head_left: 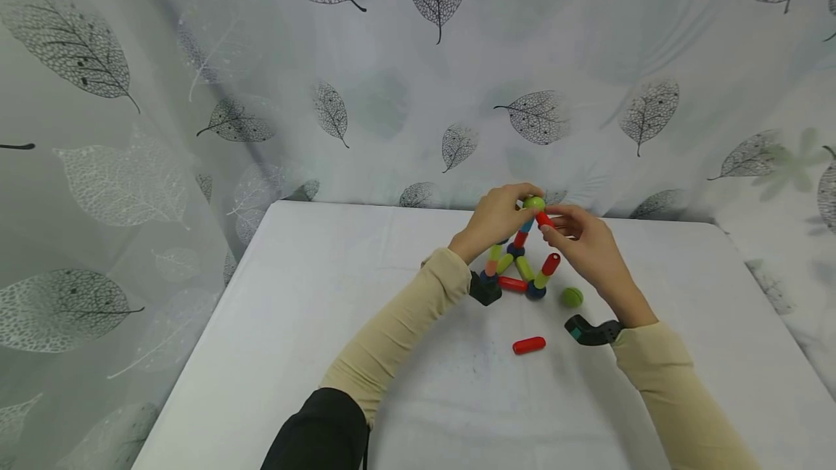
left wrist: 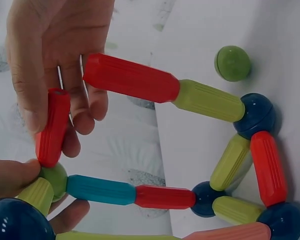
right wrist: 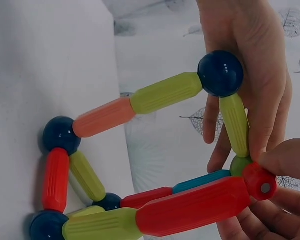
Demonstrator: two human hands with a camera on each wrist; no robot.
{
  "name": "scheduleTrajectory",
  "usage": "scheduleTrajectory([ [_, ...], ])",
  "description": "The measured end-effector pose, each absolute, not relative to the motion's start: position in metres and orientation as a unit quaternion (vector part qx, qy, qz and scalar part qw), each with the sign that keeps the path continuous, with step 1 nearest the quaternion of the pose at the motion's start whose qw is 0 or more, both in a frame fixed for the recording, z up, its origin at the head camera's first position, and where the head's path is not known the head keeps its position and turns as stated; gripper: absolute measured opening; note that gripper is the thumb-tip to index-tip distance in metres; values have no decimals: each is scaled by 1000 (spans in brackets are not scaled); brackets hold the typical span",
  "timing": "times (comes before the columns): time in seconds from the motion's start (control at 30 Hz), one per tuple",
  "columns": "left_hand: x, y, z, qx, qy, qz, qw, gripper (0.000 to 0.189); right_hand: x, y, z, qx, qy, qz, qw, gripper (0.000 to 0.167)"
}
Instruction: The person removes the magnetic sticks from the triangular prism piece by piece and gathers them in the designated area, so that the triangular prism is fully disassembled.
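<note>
A frame of magnetic rods and balls stands near the table's back edge. My left hand (head_left: 498,215) holds the green ball (head_left: 534,203) at its top between thumb and fingers. My right hand (head_left: 583,241) pinches a red rod (left wrist: 54,127), whose lower end meets that ball in the left wrist view. A blue-and-red column (left wrist: 101,190) runs from the green ball to a blue base ball (left wrist: 206,199). Another short green rod links the ball to an upper blue ball (right wrist: 220,73). On the near base corner (head_left: 536,290), a green and red column (head_left: 551,265) leans upward with its red end free.
A loose green ball (head_left: 572,297) lies right of the frame. Nearer the front, a single red rod (head_left: 529,345) rests on the white table (head_left: 313,296). A leaf-patterned cloth (head_left: 385,107) hangs behind the table's back edge.
</note>
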State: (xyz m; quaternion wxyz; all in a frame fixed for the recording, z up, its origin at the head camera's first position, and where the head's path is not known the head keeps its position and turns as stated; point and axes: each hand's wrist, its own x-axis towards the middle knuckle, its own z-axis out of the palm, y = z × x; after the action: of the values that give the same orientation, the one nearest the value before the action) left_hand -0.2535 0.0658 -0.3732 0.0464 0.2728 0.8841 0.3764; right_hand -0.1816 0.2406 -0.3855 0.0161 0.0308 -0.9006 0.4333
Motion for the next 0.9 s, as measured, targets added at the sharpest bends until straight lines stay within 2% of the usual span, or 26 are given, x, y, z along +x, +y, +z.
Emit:
scheduleTrajectory([
  [0.6, -251, 67, -371, 280, 883, 373, 41, 35, -182, 252, -382, 56, -908, 415, 23, 46],
  [0.9, -251, 66, -372, 281, 881, 380, 37, 36, -182, 252, -378, 51, -909, 414, 7, 45],
])
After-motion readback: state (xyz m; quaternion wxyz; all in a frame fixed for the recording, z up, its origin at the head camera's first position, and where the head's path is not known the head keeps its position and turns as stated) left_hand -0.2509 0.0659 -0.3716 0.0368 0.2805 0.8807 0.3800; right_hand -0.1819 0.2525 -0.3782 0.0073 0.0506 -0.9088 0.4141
